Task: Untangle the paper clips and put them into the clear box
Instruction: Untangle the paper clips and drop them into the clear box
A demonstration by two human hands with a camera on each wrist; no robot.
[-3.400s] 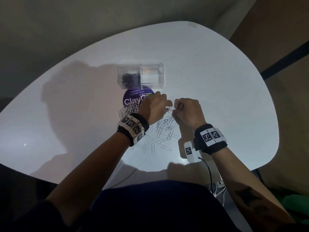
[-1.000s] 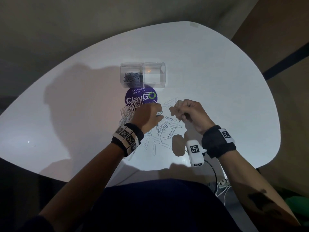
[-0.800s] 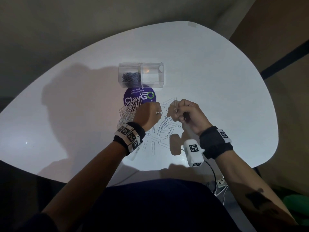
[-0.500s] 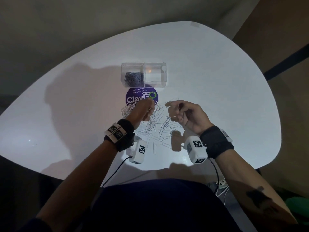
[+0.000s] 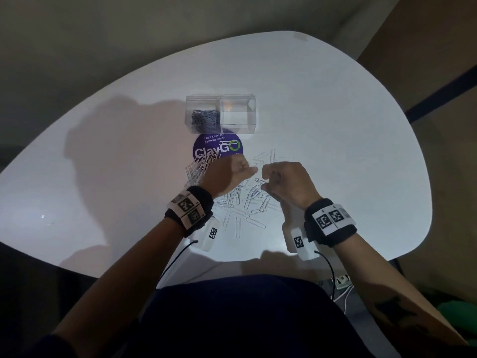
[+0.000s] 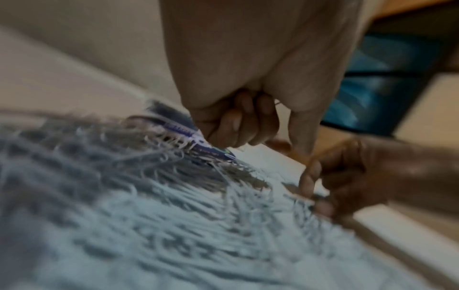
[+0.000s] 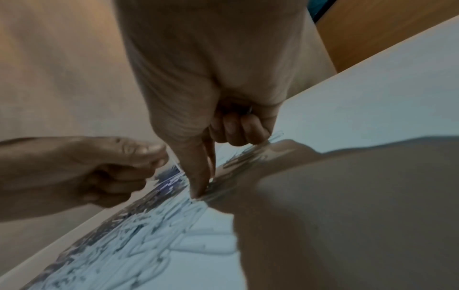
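Observation:
A loose pile of silver paper clips [image 5: 245,202] lies on the white table [image 5: 335,125], just in front of a clear two-compartment box [image 5: 238,130]. The box's left compartment holds a dark heap of clips [image 5: 205,118]; its right one looks bare. My left hand [image 5: 254,170] hovers over the pile with its fingers curled, and a thin wire of a clip [image 6: 277,102] shows between them. My right hand [image 5: 264,182] is close beside it. Its thumb and forefinger [image 7: 198,188] pinch down into the pile, and its other fingers curl round a clip [image 7: 249,109]. Both wrist views are blurred.
A round purple sticker [image 5: 206,151] lies flat between the box and the pile, with a bunch of linked clips [image 5: 197,170] across its near-left edge. The table's near edge [image 5: 232,264] runs just before my lap.
Both hands have drawn back together over the middle of the pile. The left hand has come away from the sticker toward the right one, and my right hand has dipped toward the clips.

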